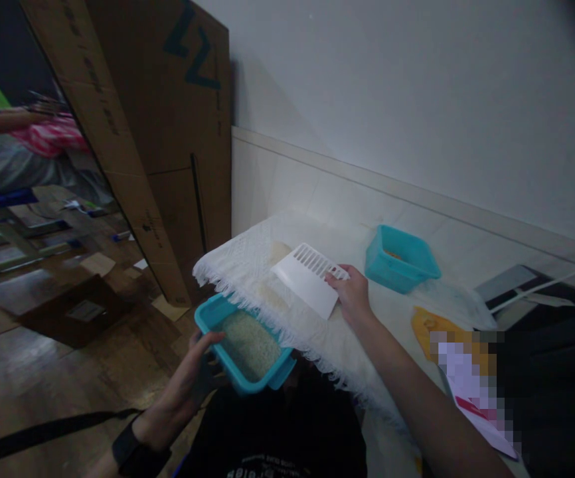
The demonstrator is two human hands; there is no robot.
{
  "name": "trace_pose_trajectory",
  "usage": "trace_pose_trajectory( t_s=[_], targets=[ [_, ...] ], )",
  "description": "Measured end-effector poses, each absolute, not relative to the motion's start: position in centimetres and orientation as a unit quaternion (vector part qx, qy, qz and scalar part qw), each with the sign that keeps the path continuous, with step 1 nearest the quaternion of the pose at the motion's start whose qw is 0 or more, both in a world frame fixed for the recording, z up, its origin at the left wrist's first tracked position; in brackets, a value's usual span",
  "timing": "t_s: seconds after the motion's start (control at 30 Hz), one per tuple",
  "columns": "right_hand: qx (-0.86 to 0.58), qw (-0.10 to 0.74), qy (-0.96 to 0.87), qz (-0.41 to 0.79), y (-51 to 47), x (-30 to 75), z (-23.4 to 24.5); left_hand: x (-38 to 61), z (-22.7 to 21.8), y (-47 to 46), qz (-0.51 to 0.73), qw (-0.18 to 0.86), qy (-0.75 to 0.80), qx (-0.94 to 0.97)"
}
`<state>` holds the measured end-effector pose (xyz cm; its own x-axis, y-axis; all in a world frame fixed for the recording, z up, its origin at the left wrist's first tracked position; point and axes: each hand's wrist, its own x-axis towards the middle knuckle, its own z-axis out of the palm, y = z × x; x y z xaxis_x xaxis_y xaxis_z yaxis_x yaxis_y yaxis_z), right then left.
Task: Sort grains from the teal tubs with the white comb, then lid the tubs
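My left hand [192, 372] grips the near rim of a teal plastic tub [212, 317] filled with pale grains, held just below the fringed edge of a white cloth [247, 272]. My right hand [350, 292] pinches a flat white plastic scraper [307, 279] with a slotted top, which rests tilted on the cloth. A small pile of pale grains [272, 292] lies on the cloth left of the scraper. A black watch sits on my left wrist.
A second teal tub [401, 259] stands farther back on the cloth by the white wall. Yellow and white paper items [431, 328] lie at the right. Tall cardboard sheets [158, 133] lean at the left. Another person's arm [3, 119] shows at far left over a wooden floor.
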<state>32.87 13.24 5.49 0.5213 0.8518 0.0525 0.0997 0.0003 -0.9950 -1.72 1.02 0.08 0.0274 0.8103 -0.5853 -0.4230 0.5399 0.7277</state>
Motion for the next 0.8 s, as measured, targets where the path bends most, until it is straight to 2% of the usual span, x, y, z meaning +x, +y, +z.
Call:
trace_pose_trajectory(
  t_s=[0.53,0.8],
  targets=[
    [-0.601,0.581,-0.389,0.388,13.3,30.2,5.2,-0.9,1.8,0.8,0.453,0.681,0.552,0.164],
    [-0.628,0.616,-0.33,0.342,9.6,33.7,7.0,-0.8,2.0,0.7,0.455,0.678,0.554,0.161]
  ],
)
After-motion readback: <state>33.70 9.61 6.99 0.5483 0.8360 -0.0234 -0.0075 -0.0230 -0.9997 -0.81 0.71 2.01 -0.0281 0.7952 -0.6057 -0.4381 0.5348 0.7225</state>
